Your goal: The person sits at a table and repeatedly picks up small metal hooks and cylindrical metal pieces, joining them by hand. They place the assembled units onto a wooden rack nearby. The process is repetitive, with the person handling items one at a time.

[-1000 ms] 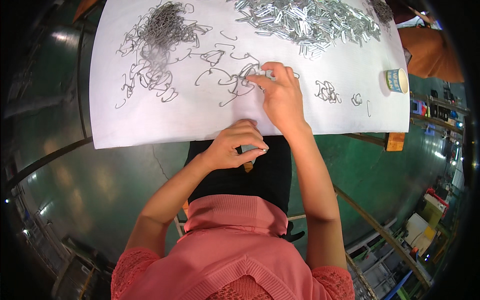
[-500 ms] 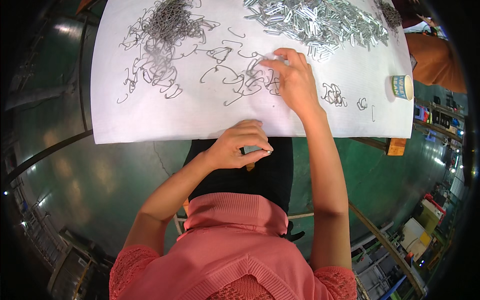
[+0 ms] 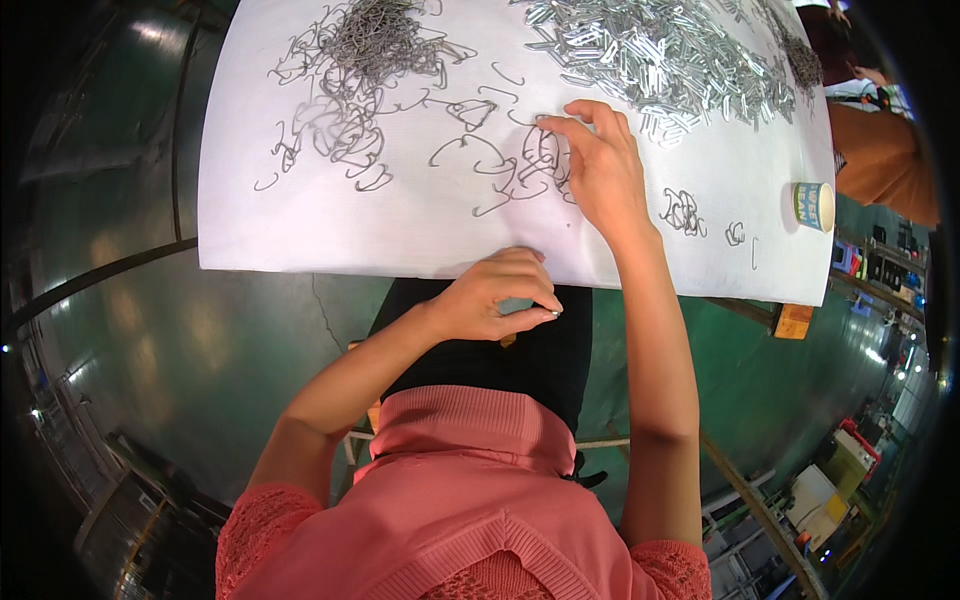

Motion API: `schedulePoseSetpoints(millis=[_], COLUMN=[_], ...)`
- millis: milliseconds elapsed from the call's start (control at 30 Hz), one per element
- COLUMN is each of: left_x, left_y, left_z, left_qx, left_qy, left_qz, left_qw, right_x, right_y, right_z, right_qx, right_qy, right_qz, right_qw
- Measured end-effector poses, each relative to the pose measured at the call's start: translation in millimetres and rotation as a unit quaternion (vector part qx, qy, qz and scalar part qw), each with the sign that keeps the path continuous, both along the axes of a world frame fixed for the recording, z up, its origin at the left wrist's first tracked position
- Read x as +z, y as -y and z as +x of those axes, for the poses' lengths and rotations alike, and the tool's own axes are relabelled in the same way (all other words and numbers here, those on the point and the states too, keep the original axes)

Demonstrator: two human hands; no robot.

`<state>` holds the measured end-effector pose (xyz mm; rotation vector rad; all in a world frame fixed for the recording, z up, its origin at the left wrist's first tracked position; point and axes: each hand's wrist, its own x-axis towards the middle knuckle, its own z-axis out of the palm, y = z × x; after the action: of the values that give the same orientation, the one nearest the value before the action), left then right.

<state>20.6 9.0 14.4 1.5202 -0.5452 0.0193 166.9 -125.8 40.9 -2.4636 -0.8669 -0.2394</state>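
My left hand (image 3: 500, 296) hangs just off the table's near edge, above my lap. Its thumb and forefinger are pinched on a small shiny metal piece (image 3: 556, 313), mostly hidden by the fingertips. Over the middle of the table reaches my right hand (image 3: 606, 172), thumb and forefinger apart. The thumb tip is next to loose bent wire hooks (image 3: 490, 165), and the hand covers some of them. A dense heap of wire hooks (image 3: 372, 45) lies at the far left, with looser ones in front of it. At the far right spreads a pile of flat silvery metal clips (image 3: 655, 70).
A small tangle of wire hooks (image 3: 683, 212) and a few single ones lie right of my right hand. A paper cup (image 3: 812, 206) stands near the right edge of the white tabletop (image 3: 330, 235). Another person's orange-brown clothing (image 3: 885, 160) shows beyond that edge.
The whole view has shifted slightly. My right hand has edged a little left over the loose hooks; my left hand keeps its pinch near the table edge.
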Motion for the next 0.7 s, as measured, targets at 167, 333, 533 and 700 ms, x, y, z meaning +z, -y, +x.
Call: schedulePoseSetpoints(millis=[167, 333, 533, 700], left_x=[0.3, -2.4, -3.0, -3.7], left_y=[0.4, -0.3, -0.4, -1.4], left_z=[-0.1, -0.5, -0.7, -1.2], left_qx=[-0.005, -0.004, -0.009, -0.009], left_qy=[-0.001, 0.005, 0.003, 0.008], left_qz=[-0.007, 0.000, 0.001, 0.012], left_qw=[1.000, 1.000, 1.000, 1.000], right_x=[0.9, 18.5, 6.2, 0.6], right_y=[-0.6, 5.5, 4.4, -1.7], right_z=[7.9, -14.9, -32.3, -34.9], right_qx=[-0.002, -0.061, -0.091, -0.084], right_qy=[0.022, -0.092, -0.120, -0.068], right_qz=[-0.030, -0.008, -0.017, -0.074], right_qw=[0.999, 0.994, 0.988, 0.991])
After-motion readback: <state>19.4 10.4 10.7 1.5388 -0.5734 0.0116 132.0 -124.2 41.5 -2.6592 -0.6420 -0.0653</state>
